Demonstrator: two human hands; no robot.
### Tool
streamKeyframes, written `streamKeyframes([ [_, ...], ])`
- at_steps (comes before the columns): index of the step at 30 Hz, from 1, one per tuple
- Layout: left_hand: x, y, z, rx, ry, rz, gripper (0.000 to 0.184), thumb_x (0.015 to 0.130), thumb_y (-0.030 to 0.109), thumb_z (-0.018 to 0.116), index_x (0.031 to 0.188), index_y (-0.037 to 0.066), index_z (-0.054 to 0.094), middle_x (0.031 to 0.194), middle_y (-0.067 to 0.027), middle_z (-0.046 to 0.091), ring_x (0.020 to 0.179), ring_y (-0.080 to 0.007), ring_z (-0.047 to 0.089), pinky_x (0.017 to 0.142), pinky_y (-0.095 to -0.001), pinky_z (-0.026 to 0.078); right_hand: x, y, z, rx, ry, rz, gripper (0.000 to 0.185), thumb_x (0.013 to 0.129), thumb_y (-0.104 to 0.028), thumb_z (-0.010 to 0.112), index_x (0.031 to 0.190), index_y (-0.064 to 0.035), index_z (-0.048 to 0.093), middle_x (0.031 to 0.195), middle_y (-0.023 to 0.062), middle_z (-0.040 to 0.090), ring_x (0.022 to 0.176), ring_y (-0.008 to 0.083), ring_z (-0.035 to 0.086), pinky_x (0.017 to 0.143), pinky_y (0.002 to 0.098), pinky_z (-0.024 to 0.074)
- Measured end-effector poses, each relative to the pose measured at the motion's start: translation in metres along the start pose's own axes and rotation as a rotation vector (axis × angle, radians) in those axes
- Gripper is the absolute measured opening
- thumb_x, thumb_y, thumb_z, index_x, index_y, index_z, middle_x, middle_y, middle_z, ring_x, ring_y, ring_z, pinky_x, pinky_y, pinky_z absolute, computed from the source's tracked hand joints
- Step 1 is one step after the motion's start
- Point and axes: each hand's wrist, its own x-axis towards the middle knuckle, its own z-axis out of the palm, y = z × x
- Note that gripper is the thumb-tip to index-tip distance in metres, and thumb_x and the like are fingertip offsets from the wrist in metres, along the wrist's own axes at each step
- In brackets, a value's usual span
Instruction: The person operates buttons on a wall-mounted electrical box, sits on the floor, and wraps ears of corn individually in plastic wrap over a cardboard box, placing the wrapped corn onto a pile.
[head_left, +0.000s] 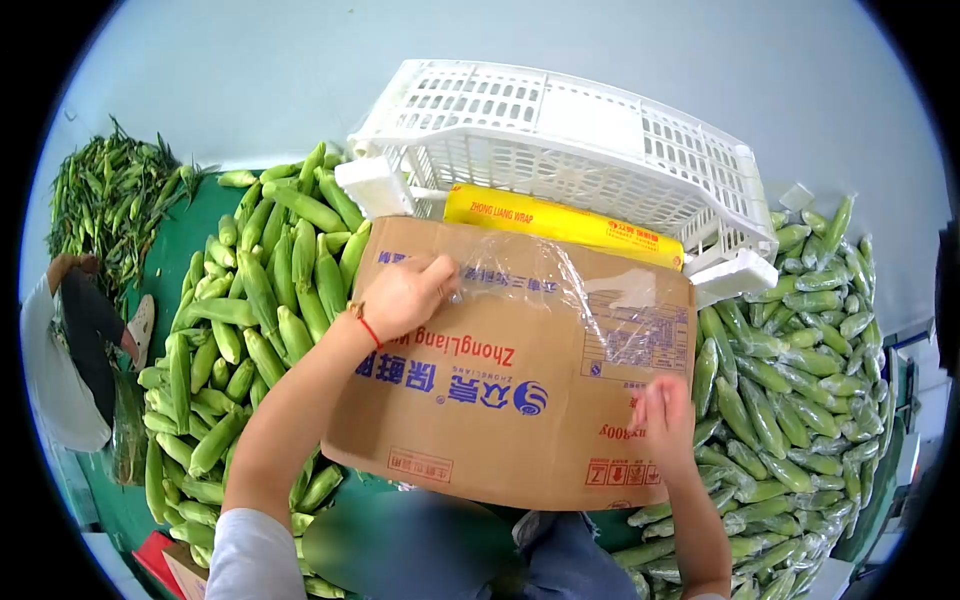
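Observation:
My left hand [408, 297], a red string round its wrist, is closed in a pinch at the left edge of a sheet of clear plastic wrap [520, 262]. The wrap lies over the upper part of a flattened cardboard sheet [450, 345] printed in blue and red. Just beyond the cardboard is a yellow wrap roll [560, 222], held between two white end blocks. My right hand [664, 418] hovers over the cardboard's right side, its fingers drawn up and blurred; whether they grip anything is unclear.
A white plastic crate [560, 130] stands behind the roll. Unwrapped corn ears [262, 290] are heaped at left, wrapped corn [790, 380] at right. Green husk scraps [112, 205] lie far left, near another person's leg [85, 320]. Green flooring [185, 240] shows between heaps.

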Motion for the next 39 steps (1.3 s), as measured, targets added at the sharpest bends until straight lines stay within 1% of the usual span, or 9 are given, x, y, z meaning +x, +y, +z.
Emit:
streamKeyframes([
  [3,-0.012,0.009,0.001,-0.009,0.328,0.353,0.023,0.083,0.019,0.064,0.104,0.012,0.057,0.094,-0.0077,0.061,0.089,-0.0273,0.059,0.075,-0.0387,0.049,-0.020,0.000,-0.001,-0.407,0.002,-0.260,0.031,0.084,-0.008,0.066,0.111,-0.0016,0.052,0.097,0.0136,0.061,0.091,0.0352,0.057,0.085,0.0422,0.0467],
  [10,-0.006,0.013,-0.007,-0.467,0.456,0.089,0.010,0.083,0.008,0.064,0.092,0.004,0.064,0.096,-0.0092,0.065,0.089,-0.0299,0.060,0.082,-0.0397,0.049,0.075,-0.013,0.016,-0.902,0.119,-0.838,0.014,0.087,-0.010,0.063,0.098,-0.0030,0.061,0.109,0.0136,0.060,0.103,0.0354,0.054,0.087,0.0415,0.0448],
  [14,-0.068,-0.001,-0.023,-0.333,0.552,0.163,0.008,0.081,0.004,0.062,0.089,0.006,0.060,0.088,-0.0091,0.064,0.080,-0.0311,0.062,0.070,-0.0388,0.050,0.033,0.000,-0.009,-0.126,0.223,-0.153,0.010,0.089,-0.009,0.061,0.097,-0.0062,0.056,0.088,0.0053,0.061,0.081,0.0175,0.058,0.074,0.0313,0.0480],
  [24,-0.311,0.027,0.042,-0.030,0.211,0.253,0.023,0.080,0.007,0.060,0.102,0.002,0.061,0.106,-0.0171,0.062,0.101,-0.0280,0.062,0.081,-0.0387,0.052,-0.125,0.013,0.002,-0.588,-0.101,-0.247,0.009,0.094,-0.005,0.053,0.086,-0.0008,0.056,0.075,0.0093,0.058,0.071,0.0226,0.058,0.069,0.0331,0.0466],
  [25,-0.323,0.008,0.057,-0.116,-0.078,-0.083,0.025,0.081,0.009,0.061,0.105,0.004,0.059,0.104,-0.0167,0.060,0.098,-0.0325,0.059,0.084,-0.0380,0.050,-0.121,0.015,0.005,-0.688,-0.096,-0.358,0.009,0.093,-0.004,0.052,0.085,0.0001,0.054,0.074,0.0101,0.059,0.069,0.0224,0.060,0.068,0.0311,0.0472],
  [26,-0.335,-0.015,0.114,-0.051,0.524,-0.321,0.037,0.079,0.009,0.065,0.113,0.001,0.054,0.103,-0.0205,0.056,0.093,-0.0394,0.055,0.086,-0.0417,0.047,-0.118,0.016,0.008,-0.788,-0.088,-0.465,0.008,0.091,-0.002,0.050,0.084,0.0010,0.052,0.072,0.0109,0.060,0.067,0.0223,0.062,0.067,0.0292,0.0478],
  [30,-0.263,-0.127,0.159,-0.372,0.566,-1.135,0.070,0.085,0.026,0.069,0.137,-0.005,0.033,0.130,-0.0261,0.047,0.119,-0.0422,0.046,0.102,-0.0413,0.037,-0.113,0.010,0.009,-0.755,-0.147,-0.377,0.009,0.095,-0.010,0.052,0.091,-0.0022,0.057,0.075,0.0083,0.060,0.069,0.0210,0.059,0.068,0.0333,0.0477],
  [36,-0.249,-0.116,0.102,-1.360,0.760,-1.189,0.063,0.090,0.028,0.062,0.142,0.008,0.032,0.131,-0.0137,0.049,0.117,-0.0242,0.051,0.097,-0.0378,0.044,-0.117,-0.004,0.018,-0.826,-0.112,-0.175,0.008,0.092,-0.007,0.051,0.091,-0.0019,0.058,0.069,0.0112,0.065,0.064,0.0247,0.066,0.059,0.0347,0.0502],
  [39,-0.250,-0.040,0.022,-0.783,0.704,-0.733,0.065,0.094,0.008,0.051,0.148,-0.001,0.016,0.141,-0.0150,0.041,0.126,-0.0211,0.043,0.107,-0.0355,0.036,-0.122,-0.003,0.020,-0.771,-0.110,0.001,0.008,0.094,-0.009,0.051,0.095,-0.0030,0.057,0.071,0.0124,0.066,0.066,0.0282,0.066,0.060,0.0365,0.0507],
])
